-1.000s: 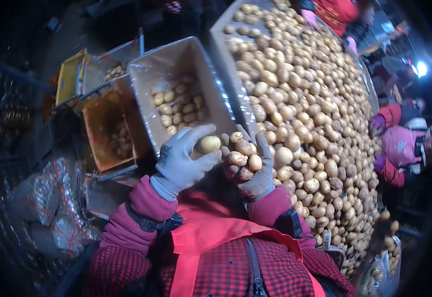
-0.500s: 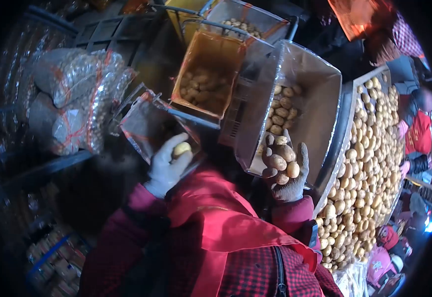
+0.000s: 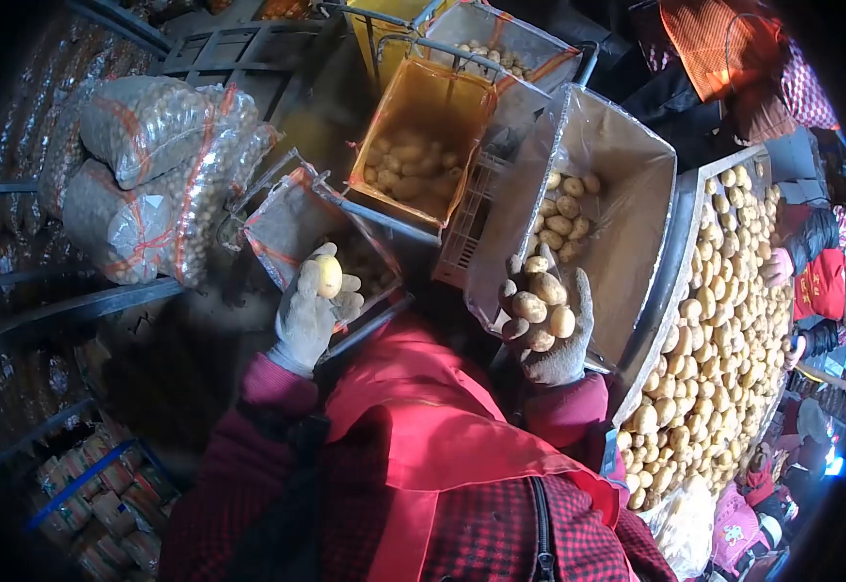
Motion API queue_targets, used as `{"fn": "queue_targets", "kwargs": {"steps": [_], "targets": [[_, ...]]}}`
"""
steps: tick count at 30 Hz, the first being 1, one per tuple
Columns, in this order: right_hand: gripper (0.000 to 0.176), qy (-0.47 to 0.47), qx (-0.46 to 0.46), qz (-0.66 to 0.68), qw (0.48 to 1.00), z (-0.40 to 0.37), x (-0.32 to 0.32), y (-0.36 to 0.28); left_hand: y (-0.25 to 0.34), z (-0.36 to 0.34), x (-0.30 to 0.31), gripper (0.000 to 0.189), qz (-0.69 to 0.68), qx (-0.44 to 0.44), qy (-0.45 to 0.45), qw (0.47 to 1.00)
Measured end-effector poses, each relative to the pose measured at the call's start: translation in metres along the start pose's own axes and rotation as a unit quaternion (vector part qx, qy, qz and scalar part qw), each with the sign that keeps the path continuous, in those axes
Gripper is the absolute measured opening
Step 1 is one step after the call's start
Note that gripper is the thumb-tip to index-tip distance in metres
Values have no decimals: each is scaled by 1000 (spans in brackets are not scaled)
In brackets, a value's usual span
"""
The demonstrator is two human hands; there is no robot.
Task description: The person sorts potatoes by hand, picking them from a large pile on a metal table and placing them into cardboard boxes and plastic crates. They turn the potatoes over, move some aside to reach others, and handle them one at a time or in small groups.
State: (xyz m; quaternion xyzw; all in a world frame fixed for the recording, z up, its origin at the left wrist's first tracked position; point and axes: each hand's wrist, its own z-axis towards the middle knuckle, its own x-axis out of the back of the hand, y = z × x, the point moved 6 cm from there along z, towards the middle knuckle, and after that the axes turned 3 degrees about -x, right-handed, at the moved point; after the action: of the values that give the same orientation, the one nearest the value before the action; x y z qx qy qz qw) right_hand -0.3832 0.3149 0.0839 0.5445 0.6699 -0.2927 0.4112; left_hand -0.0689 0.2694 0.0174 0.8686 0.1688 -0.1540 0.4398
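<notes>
- Holding a single potato (image 3: 329,276) between thumb and fingers, the gloved left hand (image 3: 312,312) sits at the near edge of a clear-lined bag (image 3: 297,218). Half a second ago the hand and the potato were a little lower and further right.
- Head view, right side: the gloved right hand (image 3: 554,354) is cupped palm-up around a handful of potatoes (image 3: 542,303), fingers curled to keep them in. It sits just in front of the grey lined box (image 3: 626,165), much as it did half a second ago.
- A second ago both hands were close together by the table (image 3: 680,242); now they are well apart, and the view has swung left toward the crates.
- An orange crate (image 3: 442,92) with potatoes in it stands between the bag and the grey box.
- Netted sacks (image 3: 151,165) of potatoes lie to the left of the bag.
- On the table at the right, loose potatoes lie heaped, with another person's red sleeve (image 3: 820,281) at its far edge.
</notes>
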Motion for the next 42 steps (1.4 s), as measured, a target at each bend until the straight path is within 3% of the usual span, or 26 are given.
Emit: {"fn": "queue_targets", "kwargs": {"steps": [3,5,10,11,15,19,21,23,24,26,28,29,31,32,34,37,39,42], "targets": [[55,-8,34,-27,999,-10,11,-7,5,2,-19,56,49,-3,-11,999],[58,-41,49,-9,998,-16,7,-9,0,7,-25,51,105,11,41,994],[57,56,102,-62,991,-39,16,-24,-10,18,-6,48,148,24,108,983],[57,-44,54,29,997,-35,32,-28,-11,16,2,47,140,37,121,982],[55,-5,69,28,997,-37,34,-31,-3,25,10,51,103,32,105,989],[53,-4,84,22,996,-29,29,-30,43,83,-43,48,137,-44,22,989],[53,40,110,-34,993,-31,17,-31,83,136,-91,48,86,-140,-14,986],[53,27,105,-17,994,-31,16,-34,134,187,-141,56,55,-247,-53,966],[54,56,125,-69,988,-32,14,-37,160,192,-168,59,122,-252,-51,959],[55,28,111,-75,991,-26,16,-44,186,192,-195,64,210,-280,-86,933],[59,49,132,-88,986,-20,-3,-48,176,186,-204,66,272,-300,-115,907],[61,-39,135,-67,988,-8,11,-56,164,174,-199,67,313,-301,-108,894],[63,-19,131,-64,989,1,-2,-60,122,162,-167,61,335,-290,-139,885],[64,73,148,-45,985,2,-17,-57,99,155,-144,57,314,-295,-140,891],[64,15,146,-28,989,15,-14,-61,64,141,-87,55,383,-252,-87,885],[57,-35,128,-7,991,35,-14,-64,30,95,-26,51,282,-148,-4,948],[48,-114,76,29,990,54,-21,-70,22,72,8,47,263,-120,60,955],[54,-77,96,-41,992,90,-37,-96,26,47,36,46,279,-115,107,947]]}}
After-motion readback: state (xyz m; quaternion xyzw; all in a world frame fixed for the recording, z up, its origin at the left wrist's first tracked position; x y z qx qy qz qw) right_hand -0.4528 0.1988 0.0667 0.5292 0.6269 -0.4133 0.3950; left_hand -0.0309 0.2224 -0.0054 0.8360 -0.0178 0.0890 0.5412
